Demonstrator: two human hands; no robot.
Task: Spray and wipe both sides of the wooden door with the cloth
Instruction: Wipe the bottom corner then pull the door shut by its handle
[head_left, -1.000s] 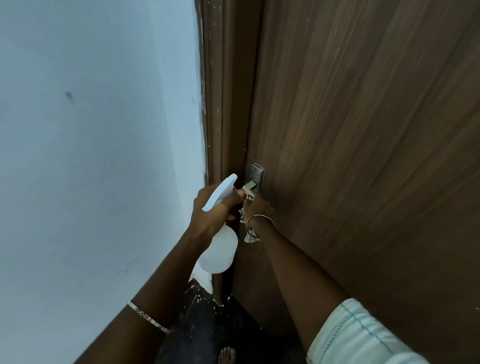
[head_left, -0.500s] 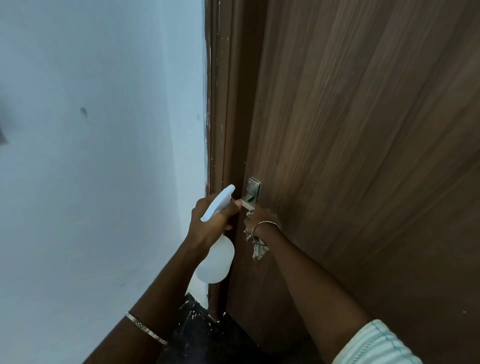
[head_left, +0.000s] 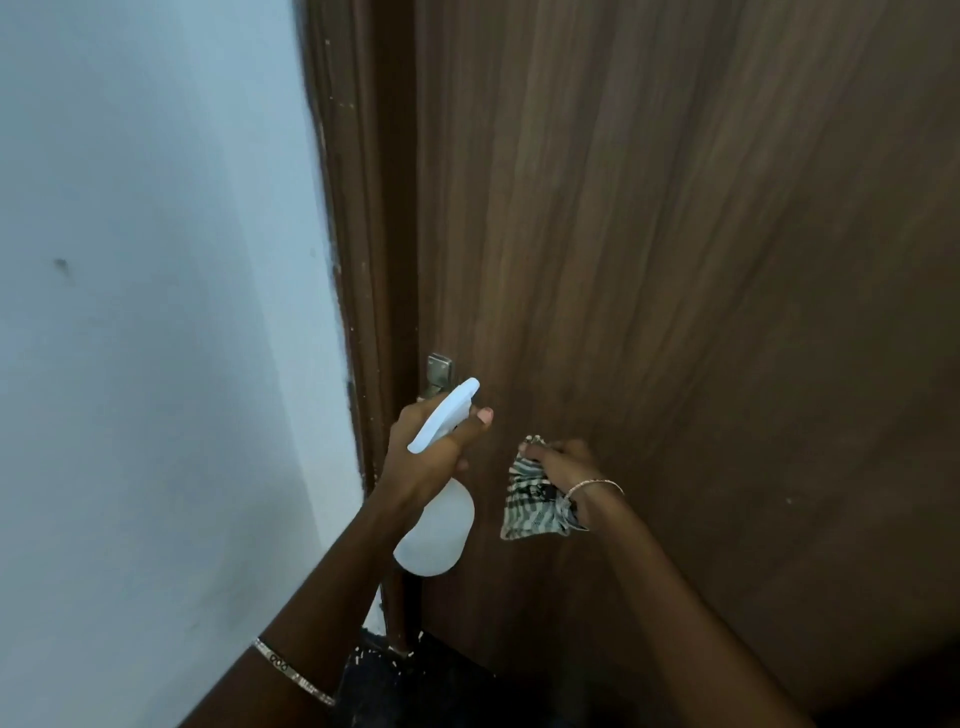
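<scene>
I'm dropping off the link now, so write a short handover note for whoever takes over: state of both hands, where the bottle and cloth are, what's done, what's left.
Left hand grips the white spray bottle, nozzle toward the wooden door, by the metal handle.
Right hand holds the checked cloth bunched, close to the door face and right of the bottle; contact with the door is unclear.
Done: both tools are in hand. No wet marks can be made out on this face.
Left: spray and wipe this face, then the other side, which is out of view.
</scene>
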